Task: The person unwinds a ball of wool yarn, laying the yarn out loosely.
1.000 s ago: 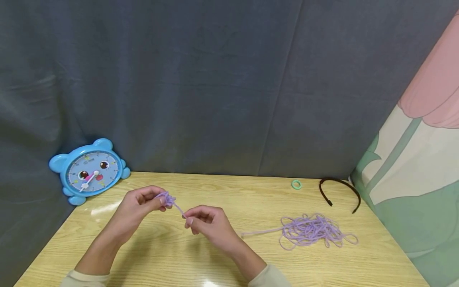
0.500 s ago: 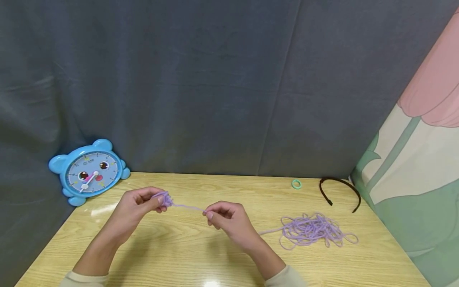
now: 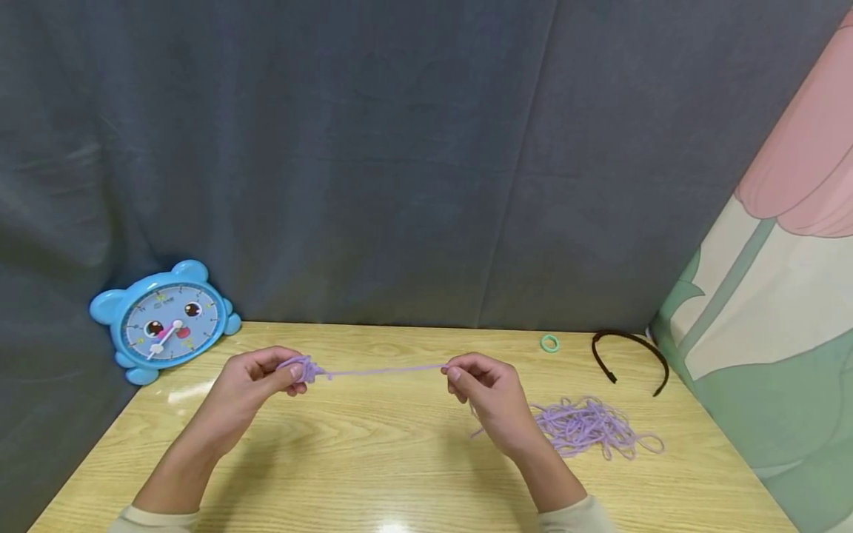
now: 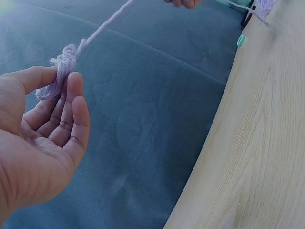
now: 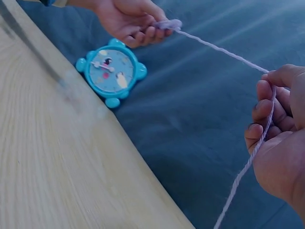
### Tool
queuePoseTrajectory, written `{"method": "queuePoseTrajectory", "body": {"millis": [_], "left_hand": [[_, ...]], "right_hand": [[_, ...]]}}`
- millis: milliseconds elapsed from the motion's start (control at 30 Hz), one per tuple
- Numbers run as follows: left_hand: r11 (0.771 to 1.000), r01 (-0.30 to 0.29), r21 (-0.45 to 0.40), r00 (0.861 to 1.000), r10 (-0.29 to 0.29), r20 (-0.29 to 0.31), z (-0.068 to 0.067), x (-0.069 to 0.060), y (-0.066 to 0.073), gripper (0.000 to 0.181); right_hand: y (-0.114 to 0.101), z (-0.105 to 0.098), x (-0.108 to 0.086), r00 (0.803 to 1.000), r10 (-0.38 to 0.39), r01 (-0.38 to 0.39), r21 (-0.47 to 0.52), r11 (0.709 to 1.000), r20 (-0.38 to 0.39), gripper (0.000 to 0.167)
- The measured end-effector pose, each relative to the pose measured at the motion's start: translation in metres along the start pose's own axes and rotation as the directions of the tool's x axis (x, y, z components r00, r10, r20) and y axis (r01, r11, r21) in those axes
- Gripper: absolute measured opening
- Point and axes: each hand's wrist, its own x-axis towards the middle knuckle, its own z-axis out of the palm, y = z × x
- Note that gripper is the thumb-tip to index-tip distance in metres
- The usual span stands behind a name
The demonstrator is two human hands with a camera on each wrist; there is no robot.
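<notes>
My left hand (image 3: 245, 389) pinches a small knotted bunch of purple yarn (image 4: 61, 71) between thumb and fingers, above the table's left half. From that bunch a single strand (image 3: 386, 369) runs taut to my right hand (image 3: 492, 396), which pinches it between thumb and forefinger. In the right wrist view the yarn strand (image 5: 233, 186) hangs on down past the right palm. A loose heap of the same purple yarn (image 3: 589, 426) lies on the table beyond the right wrist, partly hidden by it.
The wooden table (image 3: 373, 459) meets a dark curtain (image 3: 373, 163) at the back. A blue clock toy (image 3: 169, 322) leans at the back left. Toward the back right lie a green ring (image 3: 549, 343) and a black headband (image 3: 629, 337). A patterned panel (image 3: 780, 318) borders the right side.
My right hand has moved rightward and slightly up, drawing the strand between the hands longer and straight. The left hand stays nearly in place with the bunch.
</notes>
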Motion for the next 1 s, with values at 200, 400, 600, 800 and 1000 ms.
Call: {"method": "queuePoseTrajectory", "body": {"millis": [200,400,600,800,1000], "left_hand": [[1.0,0.004,0.003,1.0,-0.004,0.0,0.0,0.001,-0.001,0.016],[1.0,0.018,0.025,1.0,-0.018,-0.008,0.0,0.001,-0.001,0.018],[0.999,0.038,0.012,0.999,-0.038,-0.007,0.0,0.002,0.0,0.017],[1.0,0.026,0.017,1.0,-0.025,-0.014,0.001,0.003,0.0,0.016],[0.999,0.026,0.033,0.999,-0.025,-0.025,0.002,0.002,-0.001,0.017]], "right_hand": [[-0.005,-0.015,-0.005,0.996,-0.005,-0.001,-0.062,0.998,-0.093,0.013],[-0.006,-0.027,-0.008,0.988,-0.016,0.005,-0.07,0.998,-0.155,0.016],[-0.008,-0.04,-0.011,0.984,-0.04,0.034,-0.034,0.999,-0.172,0.02],[-0.013,-0.055,-0.013,0.981,-0.06,0.076,0.082,0.994,-0.187,0.021],[-0.018,-0.069,-0.014,0.971,-0.052,0.089,0.149,0.985,-0.234,0.023]]}}
